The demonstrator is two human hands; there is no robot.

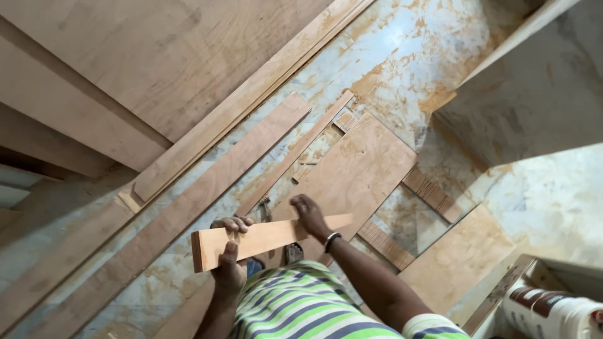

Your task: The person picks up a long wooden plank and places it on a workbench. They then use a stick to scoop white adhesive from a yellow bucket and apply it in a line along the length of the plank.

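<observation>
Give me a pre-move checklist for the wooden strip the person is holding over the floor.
1. Left hand grips the wooden strip near its cut end, fingers over the top, thumb on the face: ok.
2. Right hand rests against the strip's far part: ok; whether it is closed on it, cannot tell.
3. Strip held off the floor, roughly level: ok.
4. Floor below free of obstacles: not ok; a plywood panel and long plank lie there.
5. White bucket is apart from the strip: ok.
6. Feet placement: cannot tell.
</observation>
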